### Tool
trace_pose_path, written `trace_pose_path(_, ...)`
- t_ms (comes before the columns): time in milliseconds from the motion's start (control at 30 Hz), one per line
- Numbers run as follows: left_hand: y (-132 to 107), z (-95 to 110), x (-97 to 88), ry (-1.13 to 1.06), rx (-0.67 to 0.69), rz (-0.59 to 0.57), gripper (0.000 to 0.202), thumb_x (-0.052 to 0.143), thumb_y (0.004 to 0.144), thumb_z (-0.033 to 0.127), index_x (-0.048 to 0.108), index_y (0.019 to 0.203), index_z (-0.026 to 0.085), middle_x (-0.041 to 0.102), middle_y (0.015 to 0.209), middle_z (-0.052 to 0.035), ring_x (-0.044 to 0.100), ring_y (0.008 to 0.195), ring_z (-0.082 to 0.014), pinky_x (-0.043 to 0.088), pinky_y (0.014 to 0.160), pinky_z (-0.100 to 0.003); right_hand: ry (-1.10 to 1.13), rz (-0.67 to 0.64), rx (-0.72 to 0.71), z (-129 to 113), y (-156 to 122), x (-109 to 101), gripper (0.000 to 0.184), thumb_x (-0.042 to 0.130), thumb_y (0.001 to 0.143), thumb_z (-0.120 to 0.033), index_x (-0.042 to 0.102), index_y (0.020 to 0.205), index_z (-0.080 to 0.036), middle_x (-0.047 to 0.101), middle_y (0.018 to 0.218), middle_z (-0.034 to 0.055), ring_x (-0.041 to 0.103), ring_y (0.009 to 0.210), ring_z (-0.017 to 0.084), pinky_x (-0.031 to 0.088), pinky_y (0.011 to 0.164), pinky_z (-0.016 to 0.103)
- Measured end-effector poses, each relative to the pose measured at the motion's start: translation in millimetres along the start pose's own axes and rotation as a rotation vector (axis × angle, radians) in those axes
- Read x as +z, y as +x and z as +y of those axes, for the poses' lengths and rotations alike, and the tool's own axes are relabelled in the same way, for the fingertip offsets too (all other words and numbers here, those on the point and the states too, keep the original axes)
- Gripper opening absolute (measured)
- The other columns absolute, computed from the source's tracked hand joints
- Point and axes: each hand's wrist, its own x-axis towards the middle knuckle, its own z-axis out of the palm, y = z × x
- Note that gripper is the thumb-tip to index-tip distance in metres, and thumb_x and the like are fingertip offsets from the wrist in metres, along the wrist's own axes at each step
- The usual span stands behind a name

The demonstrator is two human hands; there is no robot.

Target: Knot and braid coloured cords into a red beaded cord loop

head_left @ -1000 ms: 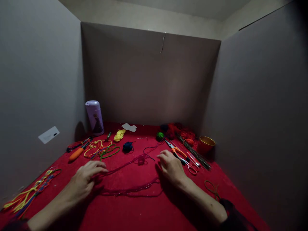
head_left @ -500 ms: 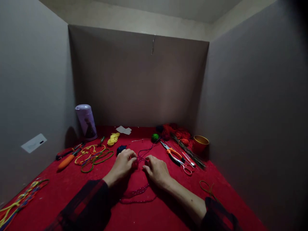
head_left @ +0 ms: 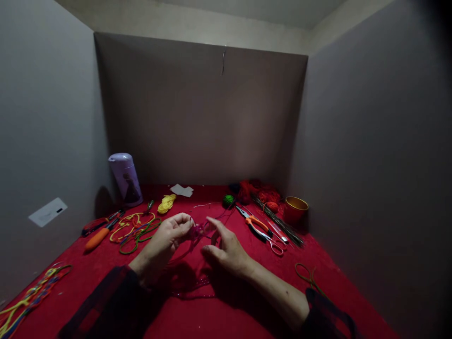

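Magenta cord (head_left: 197, 230): slack lies nearest you on the red tabletop (head_left: 247, 310), with the tangle lifted between your hands. Your left hand (head_left: 165, 242): raised, fingertips pinched on that tangle. Your right hand (head_left: 226, 248): open, index finger stretched toward the tangle; contact cannot be told. To the left: looped coloured cords (head_left: 136, 228), orange-handled tool (head_left: 95, 239). To the right: pliers (head_left: 256, 224), scissors (head_left: 276, 245). Farther: yellow cord bundle (head_left: 165, 203), green yarn ball (head_left: 228, 201), gold-rimmed cup (head_left: 295, 209). By the back wall: purple flask (head_left: 125, 179).

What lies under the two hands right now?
Red cloth and a loop of glittery cord, pinched up by the left hand beside the right hand. Anything directly beneath the palms is covered.
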Motion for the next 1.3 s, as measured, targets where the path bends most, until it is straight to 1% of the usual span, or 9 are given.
trace_pose_path(100,1.4,4.4,-13.7,-0.042,0.052,0.041,0.016,0.072,0.069,0.023,0.06,0.073,0.013,0.062,0.068,-0.0018,0.058,0.063,-0.0109,0.048,0.063,-0.021,-0.082,-0.076,0.056,5.9,-4.1,-1.5,0.015,0.054,0.084,-0.024,0.062,0.094,-0.017,0.062,0.071,0.0005,0.053,0.063,0.011,0.038,0.061,0.022)
trace_pose_path(200,5.5,10.7,-32.9,-0.13,0.1,0.17,0.006,0.065,0.073,0.013,0.06,0.075,0.012,0.062,0.068,-0.0026,0.059,0.061,-0.0099,0.05,0.061,-0.02,-0.218,-0.043,0.085,15.1,-9.8,-9.0,0.022,0.05,0.088,-0.029,0.063,0.075,-0.017,0.062,0.065,0.0007,0.051,0.058,0.011,0.033,0.057,0.021)
trace_pose_path(400,8.5,18.1,-51.2,-0.276,0.098,0.339,0.012,0.051,0.078,0.002,0.058,0.077,0.012,0.061,0.068,-0.003,0.061,0.06,-0.0102,0.052,0.059,-0.021,-0.433,0.16,0.296,25.8,-11.8,-33.9,0.025,0.043,0.088,-0.031,0.064,0.08,-0.019,0.065,0.068,0.0032,0.058,0.063,0.016,0.032,0.057,0.025)
trace_pose_path(567,7.6,15.7,-48.8,-0.274,0.093,0.309,0.012,0.049,0.081,0.004,0.056,0.077,0.012,0.062,0.066,-0.0027,0.061,0.058,-0.0103,0.052,0.057,-0.022,-0.345,0.357,0.448,42.0,-4.8,-50.0,0.026,0.038,0.083,-0.023,0.061,0.094,-0.017,0.066,0.081,0.0057,0.06,0.076,0.02,0.041,0.067,0.028)
trace_pose_path(700,7.0,11.4,-45.2,-0.259,0.085,0.256,0.009,0.052,0.079,0.005,0.056,0.078,0.013,0.063,0.066,-0.0017,0.061,0.056,-0.0105,0.052,0.057,-0.023,-0.347,0.372,0.403,47.5,-3.4,-58.2,0.039,0.036,0.074,-0.009,0.059,0.105,-0.012,0.06,0.105,0.0119,0.057,0.095,0.022,0.042,0.084,0.031)
trace_pose_path(833,4.2,5.6,-36.9,-0.206,0.028,0.196,0.007,0.06,0.075,0.011,0.056,0.079,0.014,0.065,0.067,-0.0018,0.062,0.057,-0.0116,0.05,0.059,-0.023,-0.49,0.423,0.227,26.3,-5.9,-57.1,0.037,0.037,0.081,-0.013,0.054,0.114,-0.016,0.052,0.113,0.0125,0.054,0.099,0.024,0.042,0.085,0.036)
trace_pose_path(1000,-3.0,-6.8,-16.2,-0.097,-0.022,0.061,0.015,0.067,0.074,0.023,0.055,0.077,0.014,0.065,0.07,-0.0027,0.061,0.062,-0.0108,0.046,0.06,-0.02,-0.185,0.233,-0.046,-11.1,-12.4,-36.0,0.021,0.044,0.089,-0.026,0.055,0.105,-0.019,0.055,0.105,0.0089,0.055,0.088,0.018,0.044,0.08,0.031)
trace_pose_path(1133,-9.0,-19.6,1.1,-0.049,-0.056,-0.065,0.019,0.067,0.074,0.03,0.055,0.078,0.015,0.067,0.077,-0.0041,0.062,0.069,-0.0129,0.046,0.066,-0.023,0.007,0.097,-0.01,-25.8,-18.8,-16.9,0.022,0.057,0.083,-0.03,0.056,0.102,-0.018,0.057,0.095,0.0053,0.053,0.074,0.014,0.043,0.071,0.027)
trace_pose_path(1300,-7.5,-27.2,2.9,-0.033,-0.056,-0.099,0.021,0.067,0.074,0.032,0.054,0.077,0.015,0.061,0.067,-0.0009,0.059,0.068,-0.0124,0.045,0.07,-0.025,0.284,0.095,0.176,-24.7,-16.8,-14.1,0.023,0.047,0.088,-0.033,0.052,0.072,-0.017,0.049,0.064,-0.0009,0.043,0.058,0.011,0.036,0.054,0.022)
